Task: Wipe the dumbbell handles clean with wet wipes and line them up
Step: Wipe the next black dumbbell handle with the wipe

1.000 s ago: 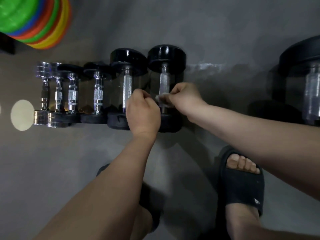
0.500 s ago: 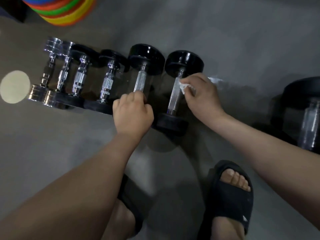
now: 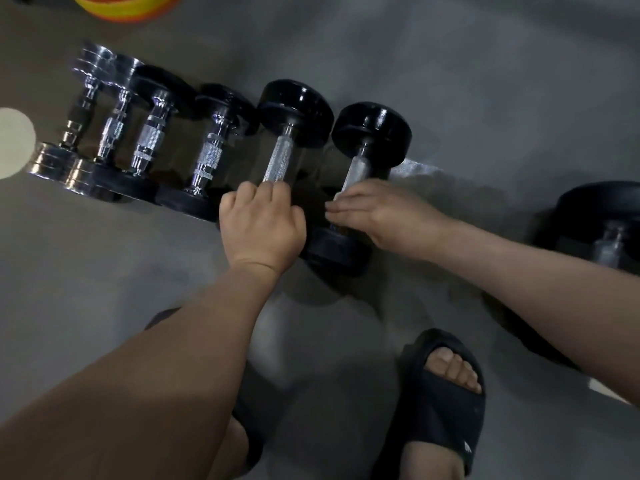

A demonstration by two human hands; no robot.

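1. Where the row ends on the grey concrete floor [image 3: 485,81], the rightmost black round-headed dumbbell [image 3: 372,133] lies slightly askew, its knurled steel handle [image 3: 360,171] pale and matt.
2. Curled round the near end of that handle, the right hand [image 3: 377,216] presses a small white wet wipe [image 3: 339,195] against it; only an edge of the wipe shows.
3. Just left of that dumbbell, the left hand [image 3: 263,223] grips the near end of the neighbouring black dumbbell [image 3: 294,112].
4. Further left lie smaller black dumbbells [image 3: 211,157] and chrome dumbbells [image 3: 86,112], side by side.
5. Well apart to its right sits a larger black dumbbell [image 3: 602,209].
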